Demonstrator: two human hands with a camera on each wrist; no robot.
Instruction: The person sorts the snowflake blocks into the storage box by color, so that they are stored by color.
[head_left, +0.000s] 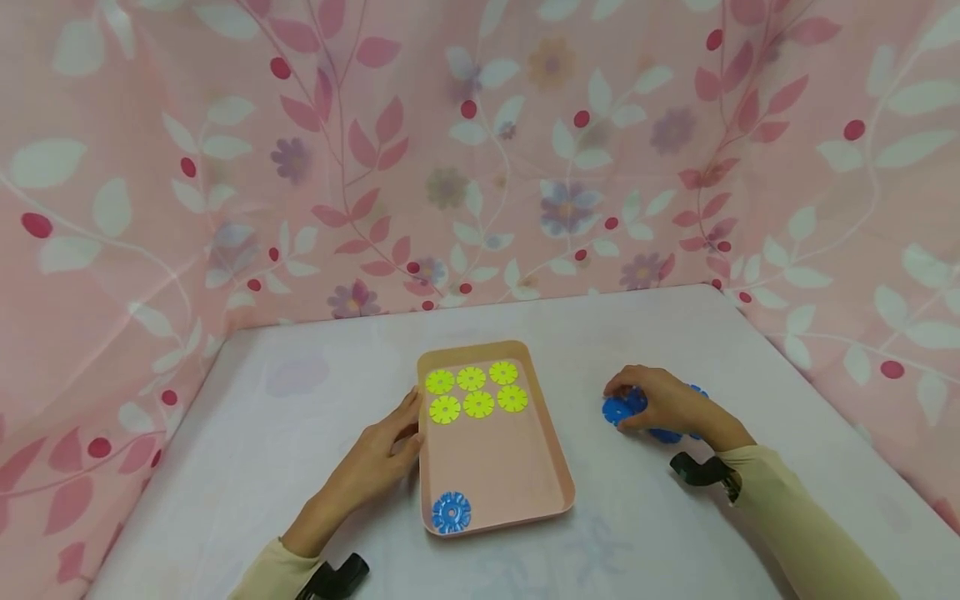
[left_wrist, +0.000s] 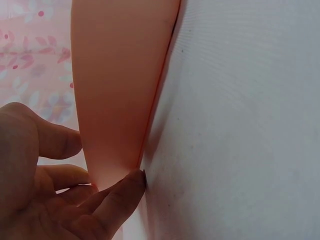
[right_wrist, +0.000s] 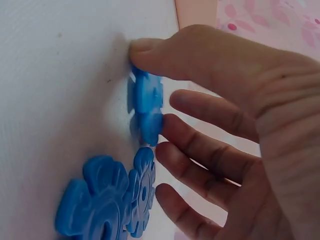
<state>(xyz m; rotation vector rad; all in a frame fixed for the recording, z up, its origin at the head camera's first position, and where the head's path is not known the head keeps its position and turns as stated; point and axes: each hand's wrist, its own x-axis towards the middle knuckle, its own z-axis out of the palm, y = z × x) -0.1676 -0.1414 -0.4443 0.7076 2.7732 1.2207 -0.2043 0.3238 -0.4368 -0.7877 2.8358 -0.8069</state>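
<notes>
A pink tray point(head_left: 495, 467) holds several yellow notched flower-shaped discs point(head_left: 478, 404) in two rows at its far end. One blue flower-shaped disc point(head_left: 452, 512) lies in its near left corner. My left hand point(head_left: 378, 450) rests against the tray's left side, and in the left wrist view its fingertips point(left_wrist: 131, 182) touch the outer wall. Right of the tray, my right hand point(head_left: 660, 404) pinches a blue flower-shaped disc point(right_wrist: 149, 95) low over the table, thumb at one edge and fingers at the other. Other blue discs point(right_wrist: 102, 205) lie beside and partly under this hand.
A white cloth-covered table point(head_left: 330, 375) carries everything. Pink floral curtains point(head_left: 480, 167) stand behind it and along its sides. Dark wrist camera mounts point(head_left: 701, 469) sit on both forearms.
</notes>
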